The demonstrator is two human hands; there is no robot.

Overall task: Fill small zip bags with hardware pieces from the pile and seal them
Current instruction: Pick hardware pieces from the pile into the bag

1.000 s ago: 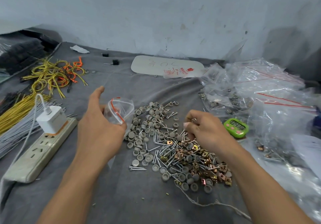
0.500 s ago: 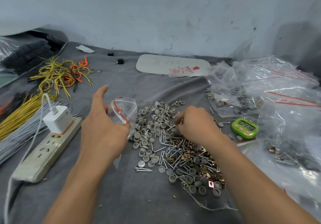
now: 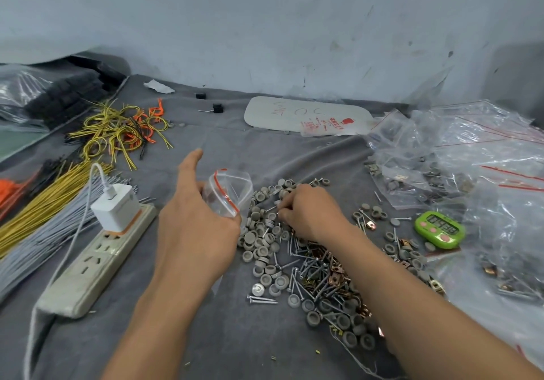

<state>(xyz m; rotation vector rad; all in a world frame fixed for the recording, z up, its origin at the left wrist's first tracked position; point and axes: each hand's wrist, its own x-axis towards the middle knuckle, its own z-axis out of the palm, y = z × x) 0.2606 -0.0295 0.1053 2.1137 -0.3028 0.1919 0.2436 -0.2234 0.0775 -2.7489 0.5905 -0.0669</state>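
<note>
"Two hands at work; what's new?"
"Fingers curled, the right hand (image 3: 309, 211) has slid up the pile of grey caps, screws and copper clips (image 3: 294, 261) toward the small clear red-striped zip bag (image 3: 232, 191). Whether it has pinched a piece is unclear."
"And the bag?"
"Gripped open in the left hand (image 3: 194, 232), above the grey-clothed desk (image 3: 265, 149), unsealed, awaiting pieces."

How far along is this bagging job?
Done: the heap of clear plastic zip bags on the right already holds hardware, though seals are unclear. In hand: the left hand holds a small clear red-striped zip bag open while the right hand digs, fingers curled, in the pile of grey caps, screws and copper clips. Left: that large pile, and sealing this bag.
</note>
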